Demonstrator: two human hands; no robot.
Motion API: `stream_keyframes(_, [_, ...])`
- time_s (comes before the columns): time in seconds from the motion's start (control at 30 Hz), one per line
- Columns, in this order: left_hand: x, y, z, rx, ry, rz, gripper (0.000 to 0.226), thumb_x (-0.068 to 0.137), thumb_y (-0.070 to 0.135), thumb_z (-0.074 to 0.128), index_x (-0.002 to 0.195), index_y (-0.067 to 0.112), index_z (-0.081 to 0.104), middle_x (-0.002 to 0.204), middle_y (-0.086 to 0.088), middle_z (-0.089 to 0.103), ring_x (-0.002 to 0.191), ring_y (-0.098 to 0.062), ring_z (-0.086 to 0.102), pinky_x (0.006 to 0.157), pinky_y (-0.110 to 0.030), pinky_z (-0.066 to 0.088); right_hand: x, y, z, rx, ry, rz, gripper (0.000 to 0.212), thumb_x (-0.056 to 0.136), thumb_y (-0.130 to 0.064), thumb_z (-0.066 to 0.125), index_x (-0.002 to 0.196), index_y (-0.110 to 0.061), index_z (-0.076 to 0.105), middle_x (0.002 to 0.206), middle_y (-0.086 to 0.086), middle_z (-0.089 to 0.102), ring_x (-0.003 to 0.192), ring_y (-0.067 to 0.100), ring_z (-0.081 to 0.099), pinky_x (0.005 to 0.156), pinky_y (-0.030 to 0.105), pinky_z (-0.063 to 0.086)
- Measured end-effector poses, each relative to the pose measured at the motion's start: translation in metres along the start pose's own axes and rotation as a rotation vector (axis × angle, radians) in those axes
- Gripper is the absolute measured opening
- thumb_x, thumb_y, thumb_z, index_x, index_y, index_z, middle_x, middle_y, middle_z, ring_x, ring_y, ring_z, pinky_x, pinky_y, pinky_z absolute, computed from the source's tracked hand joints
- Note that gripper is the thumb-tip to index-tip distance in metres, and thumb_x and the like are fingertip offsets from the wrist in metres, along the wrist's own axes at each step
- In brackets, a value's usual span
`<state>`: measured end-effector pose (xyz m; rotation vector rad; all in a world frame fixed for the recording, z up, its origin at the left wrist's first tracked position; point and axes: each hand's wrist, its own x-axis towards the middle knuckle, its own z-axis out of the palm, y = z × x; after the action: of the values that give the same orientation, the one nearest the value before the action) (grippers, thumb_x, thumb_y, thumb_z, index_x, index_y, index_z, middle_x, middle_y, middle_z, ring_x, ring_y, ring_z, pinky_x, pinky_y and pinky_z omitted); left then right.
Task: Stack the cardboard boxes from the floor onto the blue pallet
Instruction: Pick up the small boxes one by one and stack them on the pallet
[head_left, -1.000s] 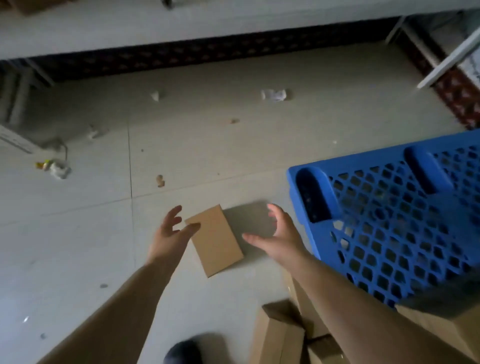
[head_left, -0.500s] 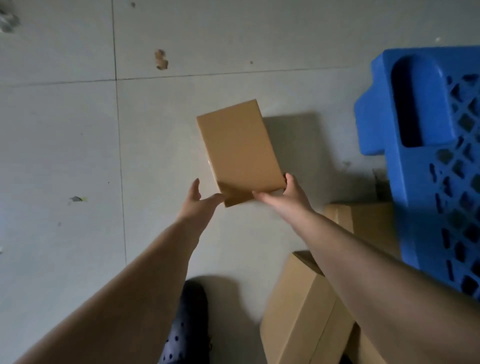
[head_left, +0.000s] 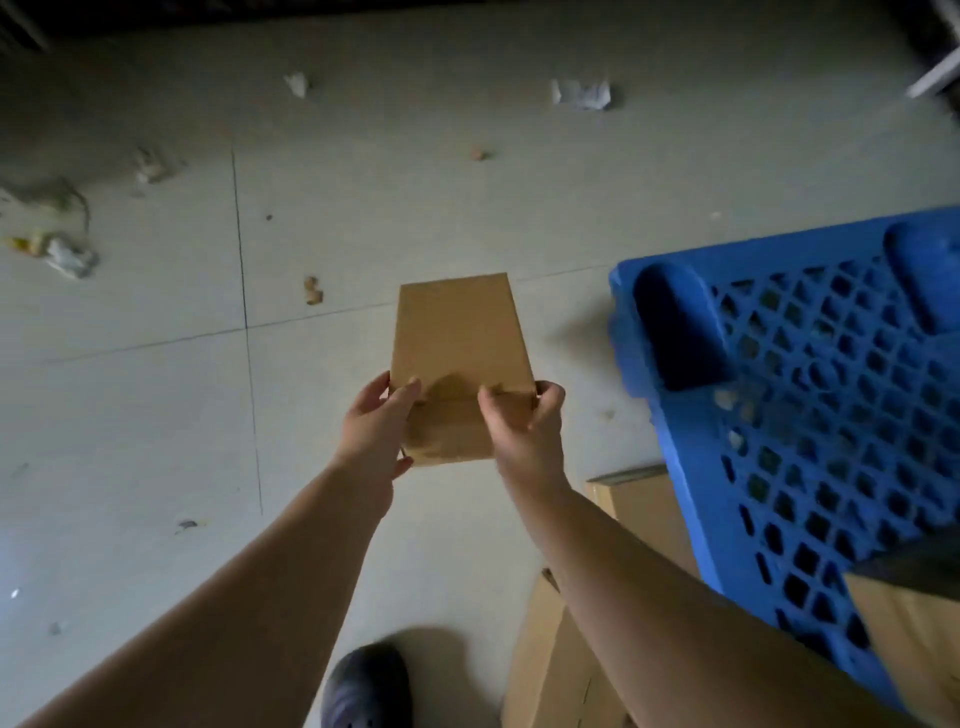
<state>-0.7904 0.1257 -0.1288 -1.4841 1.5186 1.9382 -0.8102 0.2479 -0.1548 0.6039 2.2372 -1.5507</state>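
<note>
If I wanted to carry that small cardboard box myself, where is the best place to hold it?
Probably by its two long side edges near one end, one hand from each side. The small cardboard box is flat and narrow, so the left hand and right hand each wrap a side here, thumbs on the top face and fingers round the edges. That likely keeps it level for setting on the blue pallet.

bare floor (head_left: 156, 415) left, pallet (head_left: 810, 415) right

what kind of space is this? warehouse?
Probably a warehouse or storeroom floor, and an untidy one. A blue pallet sits on bare tiled floor, plain cardboard boxes lie beside it, and scraps of crumpled paper litter the ground.
</note>
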Motion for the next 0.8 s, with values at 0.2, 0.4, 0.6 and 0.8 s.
stream_keyframes(0.2, [-0.131, 0.174, 0.047, 0.105, -0.05, 0.314, 0.026, 0.087, 0.027, 0.058, 0.113, 0.031, 0.057, 0.088, 0.013, 0.057, 0.076, -0.005, 0.052, 0.084, -0.041, 0.05, -0.033, -0.186, -0.086, 0.255, 0.171, -0.109, 0.033, 0.082, -0.032, 0.066, 0.081, -0.022, 0.035, 0.088, 0.003, 0.055, 0.073, 0.011, 0.056, 0.057, 0.012, 0.042])
stream_keyframes(0.4, [-0.338, 0.328, 0.093, 0.177, -0.217, 0.62, 0.031, 0.083, 0.026, 0.06, 0.115, 0.027, 0.056, 0.097, 0.003, 0.06, 0.08, -0.012, 0.055, 0.082, -0.037, 0.05, -0.128, -0.383, -0.225, 0.306, 0.267, -0.348, 0.04, 0.085, -0.039, 0.061, 0.109, -0.023, 0.033, 0.098, -0.003, 0.057, 0.078, 0.005, 0.055, 0.062, 0.018, 0.045])
stream_keyframes(0.6, [-0.553, 0.408, 0.143, 0.191, -0.413, 0.835, 0.032, 0.086, 0.031, 0.057, 0.118, 0.031, 0.054, 0.106, 0.003, 0.056, 0.097, -0.018, 0.054, 0.097, -0.045, 0.045, -0.249, -0.515, -0.38, 0.418, 0.382, -0.543, 0.043, 0.084, -0.041, 0.063, 0.119, -0.034, 0.039, 0.109, -0.011, 0.056, 0.089, 0.003, 0.056, 0.072, 0.02, 0.044])
stream_keyframes(0.8, [-0.715, 0.4, 0.183, 0.154, -0.684, 0.937, 0.033, 0.087, 0.033, 0.056, 0.12, 0.031, 0.051, 0.103, 0.004, 0.053, 0.085, -0.012, 0.05, 0.082, -0.04, 0.049, -0.362, -0.557, -0.514, 0.427, 0.578, -0.717, 0.047, 0.08, -0.045, 0.064, 0.123, -0.036, 0.046, 0.125, -0.001, 0.053, 0.104, 0.011, 0.056, 0.085, 0.027, 0.047])
